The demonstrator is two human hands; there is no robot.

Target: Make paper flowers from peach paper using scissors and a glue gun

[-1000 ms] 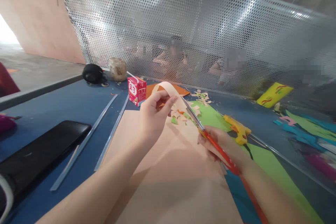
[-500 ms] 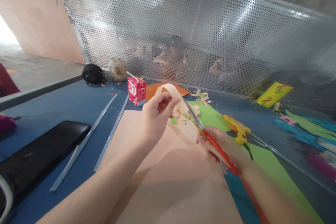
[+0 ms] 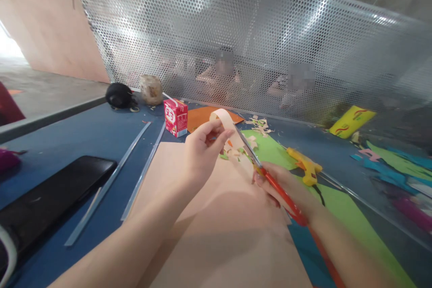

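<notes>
**A curled strip (image 3: 227, 119), part-trimmed by the look of it**

At mid-frame, the left hand (image 3: 204, 148) pinches the thin, matte strip between thumb and fingers. The right hand (image 3: 278, 180) is closed round the scissors (image 3: 281, 193), metal blades along the strip's edge. Jagged paper scraps (image 3: 251, 141) beyond suggest cuts done; how much remains is unclear. Lower centre, a smooth peach sheet (image 3: 232, 220) lies broad and straight-edged.

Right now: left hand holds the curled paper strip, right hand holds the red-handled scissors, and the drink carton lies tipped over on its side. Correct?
Not quite: the drink carton stands upright, as the head view shows. The rest holds: left hand on the curled paper strip, right hand on the red-handled scissors.
</notes>
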